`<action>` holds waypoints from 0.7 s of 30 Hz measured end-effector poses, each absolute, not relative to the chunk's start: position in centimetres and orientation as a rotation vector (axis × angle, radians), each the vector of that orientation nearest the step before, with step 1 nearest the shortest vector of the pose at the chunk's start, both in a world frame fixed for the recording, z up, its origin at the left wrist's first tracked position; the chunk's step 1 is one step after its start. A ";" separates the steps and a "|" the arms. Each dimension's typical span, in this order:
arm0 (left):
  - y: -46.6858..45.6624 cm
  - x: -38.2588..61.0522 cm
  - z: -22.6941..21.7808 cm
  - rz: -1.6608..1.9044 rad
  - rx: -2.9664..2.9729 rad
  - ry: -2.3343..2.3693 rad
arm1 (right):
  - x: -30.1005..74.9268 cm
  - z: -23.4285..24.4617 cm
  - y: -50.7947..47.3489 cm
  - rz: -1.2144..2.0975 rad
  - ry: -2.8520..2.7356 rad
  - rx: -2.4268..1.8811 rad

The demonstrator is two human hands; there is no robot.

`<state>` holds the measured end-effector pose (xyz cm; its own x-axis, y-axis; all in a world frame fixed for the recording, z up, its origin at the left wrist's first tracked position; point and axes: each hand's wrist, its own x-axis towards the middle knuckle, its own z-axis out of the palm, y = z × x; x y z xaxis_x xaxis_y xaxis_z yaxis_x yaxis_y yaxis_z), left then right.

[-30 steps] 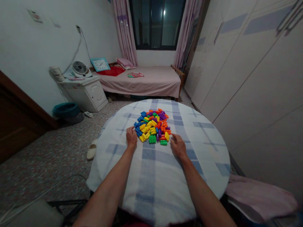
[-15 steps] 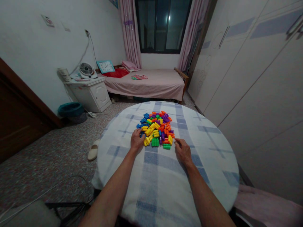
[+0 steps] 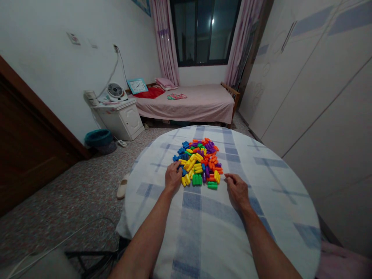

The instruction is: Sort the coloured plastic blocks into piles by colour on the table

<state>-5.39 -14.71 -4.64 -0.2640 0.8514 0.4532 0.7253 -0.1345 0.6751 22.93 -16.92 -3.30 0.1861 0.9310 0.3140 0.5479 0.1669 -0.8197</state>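
A heap of colourful plastic building blocks (image 3: 198,159) lies on the round table (image 3: 223,232) under a white and blue checked cloth. At the heap's left edge is my left hand (image 3: 173,175), its fingertips against blue and yellow blocks and its thumb apart from the fingers. My right hand (image 3: 237,190) rests on the cloth just right of the heap, index finger stretched toward an orange block and the other fingers loosely bent; nothing shows in it. Closest to me in the heap are a green block (image 3: 197,179) and another flat green block (image 3: 212,186).
Beyond the table stands a bed (image 3: 188,104) with a pink sheet. A white cabinet (image 3: 122,120) carrying a small fan (image 3: 115,91) is at the left, near a teal bin (image 3: 99,137). A slipper (image 3: 122,189) lies on the floor. Tall wardrobe doors (image 3: 314,97) line the right.
The camera view has turned a little to the left, so everything sits further right in the picture. Both hands keep nearly the same places beside the heap.
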 end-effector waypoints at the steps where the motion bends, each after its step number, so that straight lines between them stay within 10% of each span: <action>1: -14.7 -5.4 -4.7 1.354 1.817 1.927 | 23.0 -3.3 -16.9 0.510 -1.474 -1.503; 21: -10.9 -9.5 -4.7 1.187 1.981 1.874 | 23.5 -2.6 -16.4 0.546 -1.497 -1.548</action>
<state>-9.47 -10.90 -4.72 -0.1053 0.9000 0.4230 0.7670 -0.1972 0.6106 23.46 -16.40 -2.63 0.1735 0.9496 0.2610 0.5582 0.1235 -0.8205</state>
